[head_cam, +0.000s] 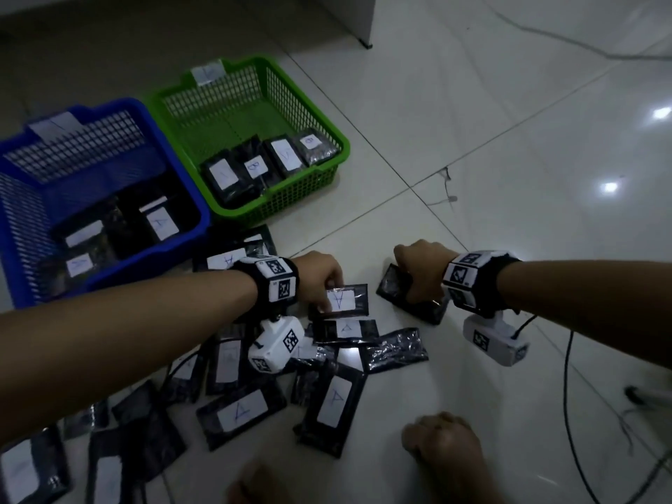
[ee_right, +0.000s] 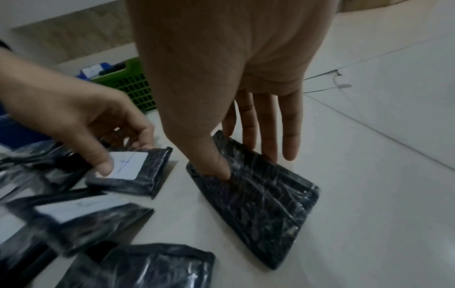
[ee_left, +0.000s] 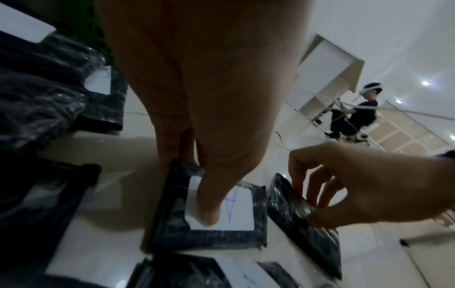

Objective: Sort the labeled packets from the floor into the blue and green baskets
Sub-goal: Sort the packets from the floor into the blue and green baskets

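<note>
My left hand (head_cam: 327,291) pinches a black packet (head_cam: 349,303) with a white label marked A; the thumb (ee_left: 209,206) lies on the label and the fingers are under its far edge. My right hand (head_cam: 412,276) grips a second black packet (head_cam: 425,309) (ee_right: 265,194) whose visible face shows no label, with the thumb (ee_right: 219,165) on top and the fingers at its far edge. That packet's end looks lifted off the floor. The blue basket (head_cam: 198,227) and the green basket (head_cam: 340,147) stand at the far left, each holding labeled packets.
Several more black packets (head_cam: 240,409) lie scattered on the white tile floor below my left arm. A black cable (head_cam: 567,376) runs along the right. My knee (head_cam: 443,445) is at the bottom edge. Another person (ee_left: 354,117) is far off beside a white cabinet.
</note>
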